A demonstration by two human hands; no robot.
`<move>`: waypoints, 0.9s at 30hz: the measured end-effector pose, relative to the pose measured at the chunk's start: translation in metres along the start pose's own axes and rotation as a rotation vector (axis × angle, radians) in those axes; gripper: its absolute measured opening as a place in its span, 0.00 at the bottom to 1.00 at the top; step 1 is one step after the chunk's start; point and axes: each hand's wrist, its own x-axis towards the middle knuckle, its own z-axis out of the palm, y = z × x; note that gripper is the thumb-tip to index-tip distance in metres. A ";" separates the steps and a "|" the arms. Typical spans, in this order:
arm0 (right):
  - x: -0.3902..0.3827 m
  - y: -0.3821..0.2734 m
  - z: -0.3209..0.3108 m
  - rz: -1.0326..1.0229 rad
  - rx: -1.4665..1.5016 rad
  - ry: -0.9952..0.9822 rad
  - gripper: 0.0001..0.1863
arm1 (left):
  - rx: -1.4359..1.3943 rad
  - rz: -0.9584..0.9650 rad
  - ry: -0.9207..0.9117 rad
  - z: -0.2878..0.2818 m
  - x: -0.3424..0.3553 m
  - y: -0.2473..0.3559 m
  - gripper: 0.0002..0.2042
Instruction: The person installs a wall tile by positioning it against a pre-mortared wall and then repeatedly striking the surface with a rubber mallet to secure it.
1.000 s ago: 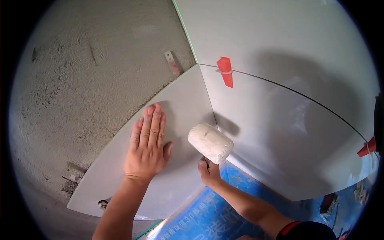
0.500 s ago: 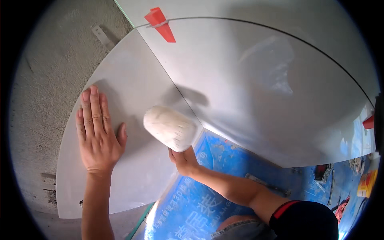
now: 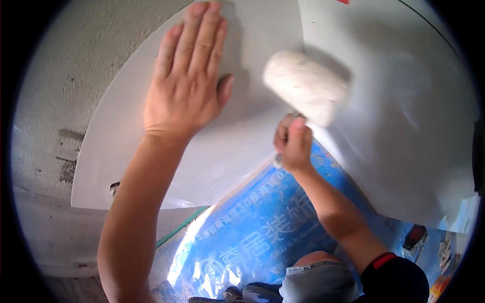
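While the person's left hand (image 3: pixel 184 103) is lying flat against a pale grey, glossy, rigid tile (image 3: pixel 126 126), fingers stretched out, thumb standing apart, the right hand (image 3: pixel 294 143) is clamping the handle of a whitish, scuffed, cylinder-headed mallet (image 3: pixel 305 86). Mallet head is hanging before the tile's right edge, blurring; I cannot tell whether it is touching. Below the tile, a blue printed floor sheet (image 3: pixel 237 237) is spreading. My guess: tile is proving heavy, stiff, slick, brittle at its edges, so a broad palm is suiting it; mallet is probably feeling head-heavy, wanting a firm handle grip clear of the head.
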 end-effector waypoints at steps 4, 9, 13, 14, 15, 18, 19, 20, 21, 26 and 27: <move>0.017 0.025 0.010 -0.096 -0.212 0.064 0.41 | 0.009 -0.004 0.019 0.001 0.000 0.002 0.37; 0.019 0.048 -0.007 -0.162 -0.226 -0.041 0.30 | -0.024 0.018 -0.075 0.003 0.011 0.000 0.36; 0.013 0.017 -0.003 -0.081 0.023 -0.117 0.25 | 0.027 0.030 -0.080 0.000 0.001 -0.010 0.36; 0.010 0.005 -0.003 -0.091 0.102 -0.106 0.27 | 0.017 0.031 -0.097 0.001 -0.001 -0.009 0.36; 0.011 0.000 -0.005 -0.167 0.179 -0.052 0.29 | 0.018 0.043 -0.092 0.002 0.003 -0.005 0.37; 0.017 0.013 0.009 -0.224 0.312 0.046 0.33 | 0.028 0.043 -0.099 0.000 0.004 -0.003 0.37; 0.023 0.031 0.010 -0.174 0.154 0.038 0.34 | 0.029 0.044 -0.091 -0.002 0.004 -0.001 0.37; 0.030 0.042 0.004 -0.129 -0.022 0.038 0.34 | 0.012 0.022 -0.106 0.003 0.004 0.004 0.36; 0.019 0.010 0.012 -0.092 0.151 0.023 0.34 | 0.031 0.004 -0.158 0.000 -0.004 -0.004 0.34; 0.033 0.019 0.004 -0.240 0.006 0.046 0.29 | -0.005 0.034 -0.071 0.001 0.005 -0.002 0.37; 0.041 0.025 0.009 -0.147 0.009 0.015 0.28 | -0.008 0.029 -0.068 0.003 0.005 -0.001 0.37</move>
